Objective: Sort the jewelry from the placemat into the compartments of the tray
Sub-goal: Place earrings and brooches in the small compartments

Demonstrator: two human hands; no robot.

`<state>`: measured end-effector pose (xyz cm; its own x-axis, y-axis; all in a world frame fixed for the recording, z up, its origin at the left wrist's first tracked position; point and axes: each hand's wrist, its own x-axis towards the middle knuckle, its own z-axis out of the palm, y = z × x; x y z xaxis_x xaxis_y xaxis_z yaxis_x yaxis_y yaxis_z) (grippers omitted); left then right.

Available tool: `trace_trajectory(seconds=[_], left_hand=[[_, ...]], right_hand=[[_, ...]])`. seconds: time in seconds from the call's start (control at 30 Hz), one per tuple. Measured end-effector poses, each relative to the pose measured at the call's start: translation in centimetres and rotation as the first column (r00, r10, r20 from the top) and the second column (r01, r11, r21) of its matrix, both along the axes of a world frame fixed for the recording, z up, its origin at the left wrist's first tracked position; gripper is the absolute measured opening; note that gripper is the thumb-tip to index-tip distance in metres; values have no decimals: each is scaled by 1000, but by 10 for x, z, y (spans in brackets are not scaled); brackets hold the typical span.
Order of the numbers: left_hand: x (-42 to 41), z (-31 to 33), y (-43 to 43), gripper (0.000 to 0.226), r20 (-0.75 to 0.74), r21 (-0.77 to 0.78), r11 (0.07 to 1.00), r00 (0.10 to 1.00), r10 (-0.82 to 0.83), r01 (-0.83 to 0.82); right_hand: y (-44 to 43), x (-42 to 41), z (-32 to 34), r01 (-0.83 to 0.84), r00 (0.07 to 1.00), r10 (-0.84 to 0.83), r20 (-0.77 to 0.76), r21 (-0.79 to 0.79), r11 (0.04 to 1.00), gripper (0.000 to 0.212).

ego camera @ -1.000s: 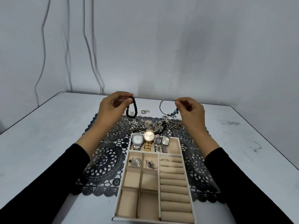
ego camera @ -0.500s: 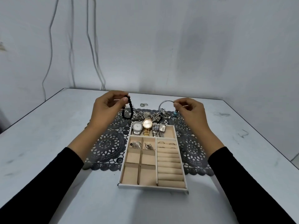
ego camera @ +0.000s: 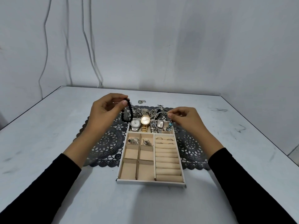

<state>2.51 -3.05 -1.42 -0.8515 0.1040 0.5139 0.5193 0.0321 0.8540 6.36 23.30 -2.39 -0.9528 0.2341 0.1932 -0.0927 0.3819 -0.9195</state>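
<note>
My left hand (ego camera: pixel 103 113) pinches a black bead bracelet (ego camera: pixel 128 113), which hangs just left of the tray's far left corner. My right hand (ego camera: pixel 186 118) pinches a silver bangle with blue charms (ego camera: pixel 161 120), held over the far right part of the tray's watch compartment. The beige tray (ego camera: pixel 150 182) lies on a black lace placemat (ego camera: pixel 105 143). Several watches (ego camera: pixel 145 120) fill its far row, two small compartments hold a shell piece (ego camera: pixel 134 141) and a brooch (ego camera: pixel 146 142), and rings (ego camera: pixel 163 139) sit in the ring rolls. More jewelry (ego camera: pixel 149 110) lies heaped behind the tray.
A small ring pair (ego camera: pixel 141 101) lies on the grey table (ego camera: pixel 48 126) beyond the placemat. Cables (ego camera: pixel 87 46) hang down the wall at the back left. The table's edges run along the left and right sides.
The view has pulled back and tilted up. My right hand has brought the bangle nearer, from behind the tray to over the watch compartment. My left hand still holds the bead bracelet.
</note>
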Motion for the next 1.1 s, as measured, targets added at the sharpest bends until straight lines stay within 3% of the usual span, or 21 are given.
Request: trace_trajectory(seconds=[0.3, 0.9, 1.1], left_hand=[[5, 2, 4, 20, 6, 19, 999, 999, -43, 43], [7, 0, 6, 16, 29, -12, 1000, 999, -21, 21], [5, -1, 5, 17, 28, -17, 1000, 999, -19, 19]], right_hand=[[0, -4, -7, 25, 995, -41, 95, 159, 987, 5], [-10, -11, -10, 47, 995, -84, 60, 465, 884, 12], [-10, -11, -12, 49, 996, -80, 41, 492, 869, 12]])
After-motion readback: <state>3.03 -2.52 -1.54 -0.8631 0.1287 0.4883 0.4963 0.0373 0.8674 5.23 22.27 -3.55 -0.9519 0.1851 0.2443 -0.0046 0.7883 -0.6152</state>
